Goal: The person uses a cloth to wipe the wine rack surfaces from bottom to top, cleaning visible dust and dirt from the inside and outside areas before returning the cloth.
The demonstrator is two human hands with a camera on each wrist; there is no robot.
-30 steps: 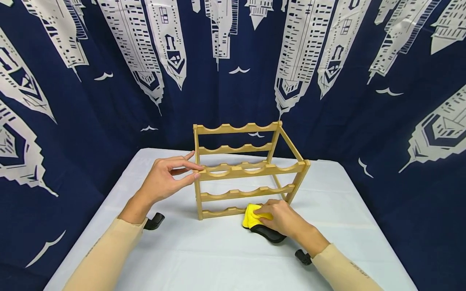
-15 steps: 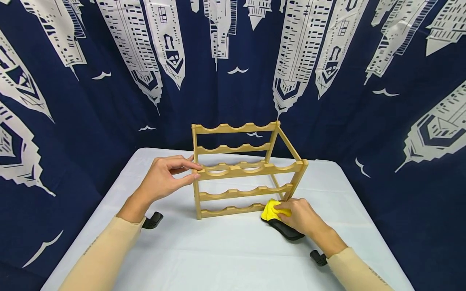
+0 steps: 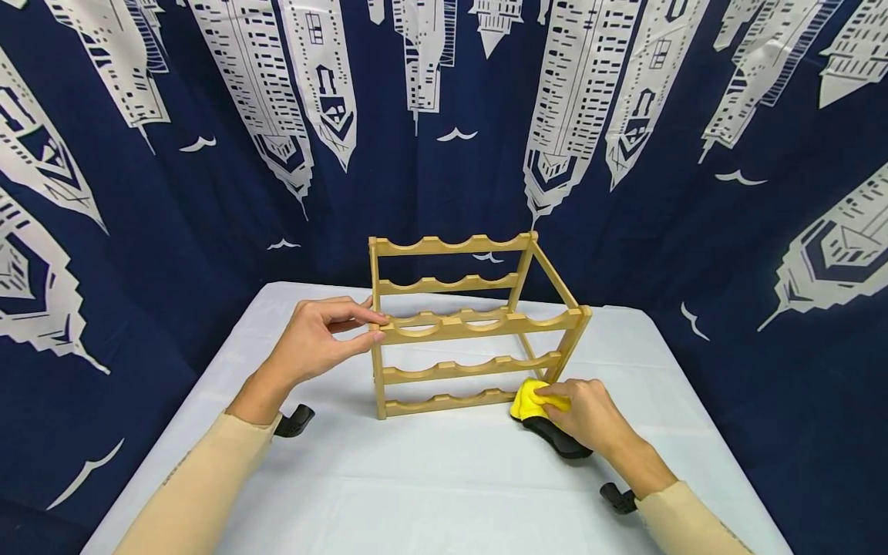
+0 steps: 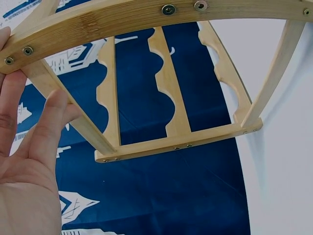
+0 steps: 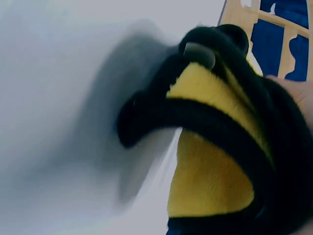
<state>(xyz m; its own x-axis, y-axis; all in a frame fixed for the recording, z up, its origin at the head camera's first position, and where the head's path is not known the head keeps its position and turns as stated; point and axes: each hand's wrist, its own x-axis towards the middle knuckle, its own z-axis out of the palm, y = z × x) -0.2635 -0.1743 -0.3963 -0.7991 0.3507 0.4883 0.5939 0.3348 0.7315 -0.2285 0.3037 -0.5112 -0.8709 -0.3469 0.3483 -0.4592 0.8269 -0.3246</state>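
Note:
A light wooden bottle rack (image 3: 451, 330) with scalloped rails stands upright on the table. My left hand (image 3: 312, 335) pinches its near top left corner between thumb and fingers; in the left wrist view some fingers of that hand (image 4: 29, 156) spread past the side frame (image 4: 122, 22). Low at the rack's right front, my right hand (image 3: 590, 412) grips a bunched yellow cloth with a black border (image 3: 530, 401), held at the right end of the bottom front rail. The black edge hangs below the fingers. In the right wrist view the folded cloth (image 5: 215, 171) hides most of the hand.
A white cloth covers the table (image 3: 388, 493). Behind it hangs a dark blue curtain (image 3: 444, 185) printed with white buildings and birds. Black wrist-worn pieces (image 3: 294, 422) show under both forearms.
My right hand has slid the yellow cloth rightward along the bottom front rail to its right end. The left hand keeps its hold on the corner, and the rack stays in place.

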